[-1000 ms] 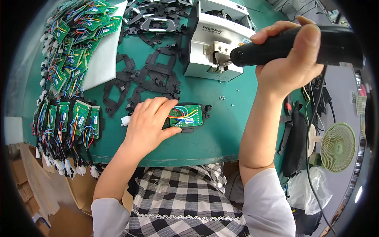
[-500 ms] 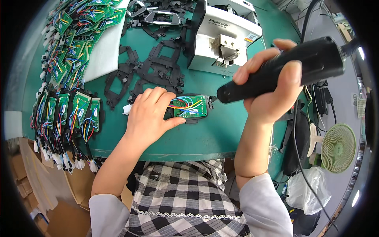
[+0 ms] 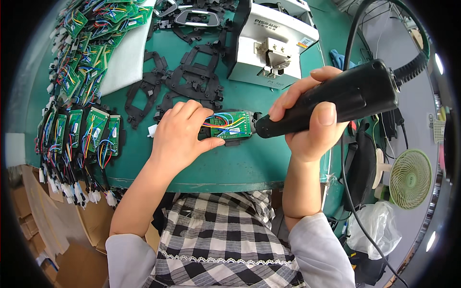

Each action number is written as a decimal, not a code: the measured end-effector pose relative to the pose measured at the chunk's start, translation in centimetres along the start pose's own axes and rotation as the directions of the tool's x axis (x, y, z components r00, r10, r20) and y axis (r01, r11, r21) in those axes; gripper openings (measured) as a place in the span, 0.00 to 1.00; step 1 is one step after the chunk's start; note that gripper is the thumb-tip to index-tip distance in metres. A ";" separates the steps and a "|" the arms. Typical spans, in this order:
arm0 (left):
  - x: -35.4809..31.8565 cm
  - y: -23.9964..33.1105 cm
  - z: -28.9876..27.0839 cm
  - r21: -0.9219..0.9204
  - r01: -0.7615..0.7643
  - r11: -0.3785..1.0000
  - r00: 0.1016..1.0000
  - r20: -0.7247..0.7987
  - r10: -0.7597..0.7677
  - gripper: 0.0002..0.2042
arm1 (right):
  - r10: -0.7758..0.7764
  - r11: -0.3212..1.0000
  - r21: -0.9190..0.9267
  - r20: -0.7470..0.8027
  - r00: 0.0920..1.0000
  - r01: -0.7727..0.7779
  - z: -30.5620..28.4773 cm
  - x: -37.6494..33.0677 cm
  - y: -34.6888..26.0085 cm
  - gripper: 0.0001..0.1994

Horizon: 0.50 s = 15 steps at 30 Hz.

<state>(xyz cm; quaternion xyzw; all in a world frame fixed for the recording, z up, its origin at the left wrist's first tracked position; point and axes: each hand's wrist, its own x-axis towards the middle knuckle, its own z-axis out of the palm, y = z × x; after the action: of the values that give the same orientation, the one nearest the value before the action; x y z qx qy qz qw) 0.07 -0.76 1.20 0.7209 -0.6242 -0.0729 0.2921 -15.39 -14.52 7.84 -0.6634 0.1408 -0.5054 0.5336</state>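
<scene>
My left hand (image 3: pixel 178 138) pinches the left end of a green circuit board (image 3: pixel 240 129) with red, yellow, blue and white wires, its thumb along the near edge. The board lies in a black plastic frame on the green tabletop. A white connector (image 3: pixel 152 130) sticks out on the far side of the same hand. My right hand (image 3: pixel 307 141) is wrapped round a black corded electric screwdriver (image 3: pixel 360 91), held tilted. Its nose is at the frame's right end, beside the board; the bit is hidden, so contact cannot be made out.
Wired circuit boards (image 3: pixel 93 132) stand in a row at the left, with more heaped behind on white foam (image 3: pixel 127 67). Black plastic frames (image 3: pixel 194 72) lie beyond my left hand. A white screw-feeding machine (image 3: pixel 264 43) stands at the back. The cord (image 3: pixel 346 177) hangs at the right, near a green fan (image 3: pixel 410 178).
My right hand has brought the screwdriver left and slightly down, its nose now closer to the frame's right end. The left hand keeps its hold on the board, which has barely shifted.
</scene>
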 end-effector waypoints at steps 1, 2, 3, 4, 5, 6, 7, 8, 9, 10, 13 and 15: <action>0.0 0.0 0.0 -0.002 0.000 1.000 1.000 0.001 0.000 0.27 | 0.003 1.000 -0.009 -0.006 1.000 -0.004 0.1 0.0 -0.1 0.32; 0.0 0.0 -0.1 0.004 0.001 1.000 1.000 0.000 -0.001 0.27 | 0.014 1.000 -0.013 -0.005 1.000 -0.014 0.2 -0.1 0.1 0.32; 0.0 0.0 -0.1 0.008 0.001 1.000 1.000 -0.003 -0.001 0.26 | 0.024 1.000 -0.019 -0.003 1.000 -0.024 0.3 -0.3 0.3 0.32; 0.0 0.1 -0.1 0.013 0.002 1.000 1.000 -0.005 -0.002 0.26 | 0.034 0.999 -0.024 -0.001 0.999 -0.034 0.3 -0.4 0.6 0.33; 0.0 0.1 0.0 0.006 -0.001 1.000 1.000 -0.006 0.001 0.26 | 0.031 0.999 -0.017 -0.001 1.000 -0.031 0.2 -0.6 0.8 0.33; 0.0 0.1 -0.1 0.000 -0.004 1.000 1.000 -0.005 0.004 0.26 | 0.021 1.000 -0.013 -0.007 1.000 -0.021 0.2 -0.8 0.8 0.34; 0.0 0.1 -0.1 -0.005 -0.007 1.000 1.000 -0.004 0.007 0.26 | 0.010 1.000 -0.009 -0.012 1.000 -0.010 0.3 -1.0 0.8 0.34; 0.0 0.1 -0.1 -0.010 -0.008 1.000 1.000 0.000 0.008 0.26 | 0.000 1.000 -0.006 -0.018 1.000 0.000 0.5 -1.2 0.7 0.34; 0.0 0.1 -0.2 -0.015 -0.010 1.000 1.000 0.001 0.010 0.26 | 0.010 0.999 0.035 -0.017 1.000 -0.010 0.8 -1.2 0.5 0.34; -0.1 0.0 -0.2 -0.019 -0.012 1.000 1.000 0.002 0.012 0.26 | 0.003 0.999 0.041 -0.001 1.000 -0.003 0.7 -1.3 0.5 0.34; -0.1 0.0 -0.3 -0.025 -0.013 1.000 1.000 0.009 0.014 0.26 | -0.013 0.997 0.072 0.008 1.000 0.013 0.4 -1.5 0.7 0.33; 0.0 0.0 -0.3 -0.025 -0.006 1.000 1.000 0.013 0.006 0.26 | -0.017 0.994 0.106 -0.042 0.999 0.021 0.2 -1.3 0.9 0.31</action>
<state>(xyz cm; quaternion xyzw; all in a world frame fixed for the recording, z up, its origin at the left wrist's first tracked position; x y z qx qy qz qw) 0.19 -0.61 1.47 0.7149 -0.6272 -0.0843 0.2972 -15.44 -13.82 6.46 -0.6249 0.1181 -0.5307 0.5603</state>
